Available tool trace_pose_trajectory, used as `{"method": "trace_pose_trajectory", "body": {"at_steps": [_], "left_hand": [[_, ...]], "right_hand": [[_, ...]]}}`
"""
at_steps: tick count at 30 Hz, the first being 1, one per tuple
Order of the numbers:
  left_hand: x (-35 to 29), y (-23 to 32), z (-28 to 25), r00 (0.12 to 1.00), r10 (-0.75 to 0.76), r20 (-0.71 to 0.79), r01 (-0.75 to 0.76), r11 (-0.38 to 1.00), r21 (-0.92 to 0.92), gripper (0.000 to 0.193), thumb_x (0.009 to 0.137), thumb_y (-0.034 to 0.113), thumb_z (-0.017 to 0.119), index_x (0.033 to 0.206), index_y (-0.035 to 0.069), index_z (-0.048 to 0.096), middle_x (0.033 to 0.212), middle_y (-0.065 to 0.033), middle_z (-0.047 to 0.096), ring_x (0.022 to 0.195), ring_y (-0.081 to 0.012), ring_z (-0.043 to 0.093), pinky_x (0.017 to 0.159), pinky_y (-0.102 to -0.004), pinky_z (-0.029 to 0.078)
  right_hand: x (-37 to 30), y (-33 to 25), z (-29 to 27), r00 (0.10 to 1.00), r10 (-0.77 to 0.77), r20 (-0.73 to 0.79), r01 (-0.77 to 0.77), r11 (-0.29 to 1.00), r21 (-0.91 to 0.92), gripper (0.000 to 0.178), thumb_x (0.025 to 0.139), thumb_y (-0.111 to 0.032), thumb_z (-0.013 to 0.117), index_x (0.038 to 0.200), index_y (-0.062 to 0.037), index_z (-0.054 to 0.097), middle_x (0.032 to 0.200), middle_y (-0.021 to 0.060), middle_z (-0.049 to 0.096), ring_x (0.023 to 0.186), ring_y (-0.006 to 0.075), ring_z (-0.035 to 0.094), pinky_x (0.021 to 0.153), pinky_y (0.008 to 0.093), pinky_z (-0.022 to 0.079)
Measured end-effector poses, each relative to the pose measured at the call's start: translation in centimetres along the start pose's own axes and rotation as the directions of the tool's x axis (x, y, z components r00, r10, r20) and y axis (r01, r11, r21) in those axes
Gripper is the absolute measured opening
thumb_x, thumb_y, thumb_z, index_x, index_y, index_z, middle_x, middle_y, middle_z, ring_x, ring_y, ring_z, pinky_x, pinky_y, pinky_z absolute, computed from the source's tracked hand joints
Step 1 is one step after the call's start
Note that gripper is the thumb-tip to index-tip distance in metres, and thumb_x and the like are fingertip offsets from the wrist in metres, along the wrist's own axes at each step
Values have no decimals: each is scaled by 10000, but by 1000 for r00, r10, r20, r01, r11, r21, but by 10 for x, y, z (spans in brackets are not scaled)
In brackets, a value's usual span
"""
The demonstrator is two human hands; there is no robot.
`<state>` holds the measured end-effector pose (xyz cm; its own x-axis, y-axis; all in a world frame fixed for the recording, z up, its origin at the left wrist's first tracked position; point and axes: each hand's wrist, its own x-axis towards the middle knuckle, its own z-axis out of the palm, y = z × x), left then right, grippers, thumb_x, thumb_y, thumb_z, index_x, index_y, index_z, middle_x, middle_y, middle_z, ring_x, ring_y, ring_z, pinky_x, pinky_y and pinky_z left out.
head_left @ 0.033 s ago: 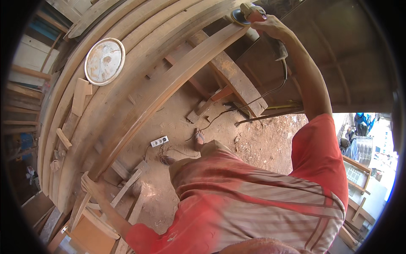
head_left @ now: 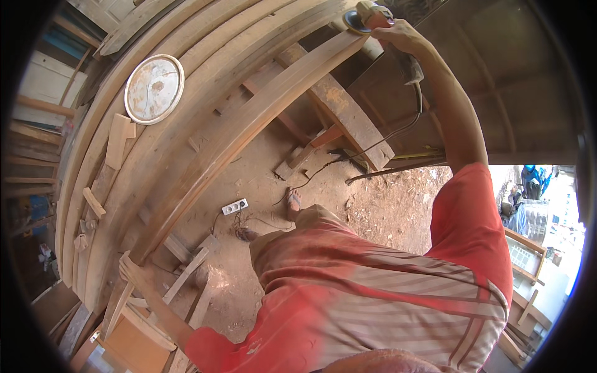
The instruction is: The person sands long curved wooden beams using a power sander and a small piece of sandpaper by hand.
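A long, slightly curved wooden beam (head_left: pixel 249 115) runs from the lower left up to the top centre. My right hand (head_left: pixel 403 37), at the end of an outstretched arm, is closed on an angle grinder (head_left: pixel 377 17). The grinder's round disc (head_left: pixel 356 22) sits at the beam's far end; whether it touches the wood is hard to see. From the grinder a dark cord (head_left: pixel 418 112) hangs down toward the ground. My left hand (head_left: pixel 129 268) is closed at the beam's near end, its fingertips partly hidden.
Several curved planks (head_left: pixel 205 59) lie left of the beam, bearing a round whitish lid (head_left: pixel 154 89) and wood offcuts (head_left: pixel 117 142). A thick timber (head_left: pixel 348 118) crosses beneath. On the dusty ground lie a power strip (head_left: pixel 235 207) and cords near my feet. Dark panels (head_left: pixel 491 81) stand at right.
The grinder and my right hand have shifted very slightly right, toward the beam's tip. My left hand stays where it was.
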<state>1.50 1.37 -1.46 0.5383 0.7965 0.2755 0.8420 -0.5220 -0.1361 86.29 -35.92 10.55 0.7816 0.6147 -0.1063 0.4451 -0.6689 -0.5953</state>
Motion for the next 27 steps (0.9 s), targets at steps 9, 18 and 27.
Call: {"method": "trace_pose_trajectory", "body": {"at_steps": [9,18,27], "left_hand": [[-15,9,-16,999,16,43,-15,1000,-19,711,764,417,897,1298,74,578,1235,-151,610,1249,-404,548,1096,-567,373],[-17,-2,-17,1000,4,0,-4,1000,-6,718,741,449,910,1270,77,598,1195,-135,636,1220,-397,580,1075,-564,391],[-8,9,-13,999,24,-23,-25,999,-31,739,745,504,898,1274,76,609,1213,-137,652,1219,-399,593,1052,-556,411]], "right_hand": [[-29,15,3,998,-5,65,8,999,-36,416,847,-434,748,909,-24,772,795,46,700,741,151,654,682,335,515],[-93,-66,63,982,-74,176,90,992,-87,364,841,-364,743,1011,-42,763,780,41,689,742,147,649,711,338,524],[-17,22,-11,996,85,28,-81,991,-102,435,832,-460,767,830,-25,770,748,33,676,730,134,620,699,331,505]]}}
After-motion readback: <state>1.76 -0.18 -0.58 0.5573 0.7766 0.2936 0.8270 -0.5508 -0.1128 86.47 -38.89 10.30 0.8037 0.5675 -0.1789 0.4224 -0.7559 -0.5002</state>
